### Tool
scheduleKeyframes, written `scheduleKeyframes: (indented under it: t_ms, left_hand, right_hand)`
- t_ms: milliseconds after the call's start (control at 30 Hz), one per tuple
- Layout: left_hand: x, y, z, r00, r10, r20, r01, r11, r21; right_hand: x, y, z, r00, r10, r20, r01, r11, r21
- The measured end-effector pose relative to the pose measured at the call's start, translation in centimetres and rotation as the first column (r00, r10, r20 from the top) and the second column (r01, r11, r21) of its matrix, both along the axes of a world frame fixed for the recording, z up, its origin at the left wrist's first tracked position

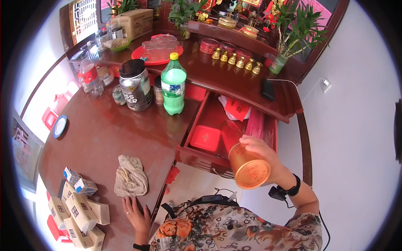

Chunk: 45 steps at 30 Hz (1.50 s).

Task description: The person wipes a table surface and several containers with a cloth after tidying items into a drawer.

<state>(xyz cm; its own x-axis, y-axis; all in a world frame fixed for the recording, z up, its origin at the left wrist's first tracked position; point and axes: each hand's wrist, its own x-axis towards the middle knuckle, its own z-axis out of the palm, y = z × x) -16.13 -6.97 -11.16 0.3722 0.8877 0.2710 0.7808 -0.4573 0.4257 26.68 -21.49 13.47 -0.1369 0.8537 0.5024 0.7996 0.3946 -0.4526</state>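
Observation:
My right hand (262, 152) grips a round gold-orange canister (248, 163), tilted so that its embossed round end faces me. The canister is held over the front of a pulled-out red wooden drawer (194, 153). In the drawer lie a red square box (205, 138), a red envelope (237, 109) on a pale folded cloth (224, 101), and a bundle of pink sticks (255, 124). My left hand (137, 215) rests palm down on the brown table (94, 131), fingers apart and holding nothing. Just beyond its fingertips is a crumpled beige rag (131, 177).
A green soda bottle (173, 84), a black-lidded tub (135, 86) and a plastic bottle (92, 78) stand at the table's back. Tissue packs (81, 211) are piled at left. The raised shelf bears small gold cups (231, 58), a red glass-laden tray (138, 56) and a phone (268, 89).

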Motion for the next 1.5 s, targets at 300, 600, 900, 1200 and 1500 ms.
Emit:
scheduleKeyframes:
  t_ms: [300,600,900,1200,1500]
  left_hand:
    - [-0.1,0.1,0.0,1.000,-0.002,-0.004,0.002,1.000,-0.012]
    - [-0.3,0.1,-0.4,1.000,-0.006,-0.009,0.006,1.000,0.004]
    - [-0.1,0.3,-0.2,1.000,-0.010,-0.015,0.009,1.000,-0.011]
    - [-0.1,0.3,-0.2,1.000,-0.019,-0.008,0.019,1.000,0.018]
    - [-0.2,0.2,-0.4,1.000,0.003,-0.031,-0.003,1.000,-0.006]
  right_hand:
    - [1.4,1.4,-2.6,0.952,-0.046,0.303,0.044,0.999,0.014]
    - [6.0,2.1,-6.4,0.860,-0.141,0.490,0.248,0.956,-0.159]
    - [9.5,2.1,-7.0,0.700,-0.096,0.707,0.411,0.865,-0.289]
    - [9.0,1.9,-7.9,0.685,0.056,0.726,0.439,0.764,-0.473]
    - [-2.8,-0.7,-3.5,0.937,0.038,0.347,0.171,0.816,-0.552]
